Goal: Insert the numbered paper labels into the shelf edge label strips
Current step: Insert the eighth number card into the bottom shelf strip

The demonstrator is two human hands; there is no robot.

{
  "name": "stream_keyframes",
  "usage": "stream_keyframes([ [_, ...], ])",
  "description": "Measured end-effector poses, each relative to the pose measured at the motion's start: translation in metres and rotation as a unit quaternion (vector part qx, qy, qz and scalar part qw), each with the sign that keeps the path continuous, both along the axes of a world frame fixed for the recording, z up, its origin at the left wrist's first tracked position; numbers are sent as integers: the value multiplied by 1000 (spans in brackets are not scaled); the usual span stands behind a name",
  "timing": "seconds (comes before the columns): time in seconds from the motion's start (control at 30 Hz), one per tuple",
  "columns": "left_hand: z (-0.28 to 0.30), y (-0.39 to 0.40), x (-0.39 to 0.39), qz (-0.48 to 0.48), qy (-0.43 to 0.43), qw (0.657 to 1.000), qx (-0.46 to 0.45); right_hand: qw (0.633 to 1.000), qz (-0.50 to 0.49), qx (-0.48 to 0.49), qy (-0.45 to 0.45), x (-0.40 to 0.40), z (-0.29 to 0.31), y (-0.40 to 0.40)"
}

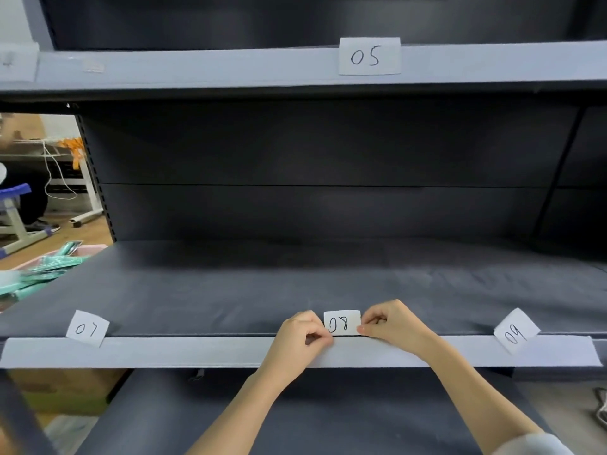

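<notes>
The "08" label [341, 322] sits between both hands, its bottom edge at the label strip [197, 353]; left hand [300, 336] and right hand [392, 325] pinch its sides

Your left hand [303, 336] and right hand [392, 323] pinch the two lower corners of the white paper label marked 08 [341, 322], its bottom edge meeting the pale grey label strip [197, 352] along the front of the dark shelf [230, 290]. A white slip marked 07 [87, 328] stands tilted in that strip to your left, one marked 09 [516, 330] tilted to your right. Above, a white 05 label [369, 56] sits upright on the upper shelf's grey strip [213, 68].
</notes>
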State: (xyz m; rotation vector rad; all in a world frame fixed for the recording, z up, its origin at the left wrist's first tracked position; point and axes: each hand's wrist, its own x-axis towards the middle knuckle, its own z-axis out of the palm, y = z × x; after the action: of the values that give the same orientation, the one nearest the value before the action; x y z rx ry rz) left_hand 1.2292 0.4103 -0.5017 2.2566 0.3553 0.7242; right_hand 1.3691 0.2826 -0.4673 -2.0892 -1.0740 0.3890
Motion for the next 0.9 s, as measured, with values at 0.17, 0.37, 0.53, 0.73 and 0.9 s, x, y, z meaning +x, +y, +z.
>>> stream_keyframes([
  [0.17, -4, -1, -2, -1, -11, 1000, 21, 1000, 6, -15, 1, -1, 1, -5],
  [0.37, -3, -3, -4, -8, -14, 1000, 14, 999, 29, -44, -9, -4, 3, -9],
  [0.53, -1, -3, -5, -9, -10, 1000, 14, 996, 41, -65, -38, -4, 2, -10],
  [0.73, -1, -3, -6, -9, -7, 1000, 17, 995, 50, -70, -44, -2, 2, -12],
  [0.9, 0, -3, -5, -6, -6, 1000, 18, 999, 32, 10, -20, -4, 1, -9],
])
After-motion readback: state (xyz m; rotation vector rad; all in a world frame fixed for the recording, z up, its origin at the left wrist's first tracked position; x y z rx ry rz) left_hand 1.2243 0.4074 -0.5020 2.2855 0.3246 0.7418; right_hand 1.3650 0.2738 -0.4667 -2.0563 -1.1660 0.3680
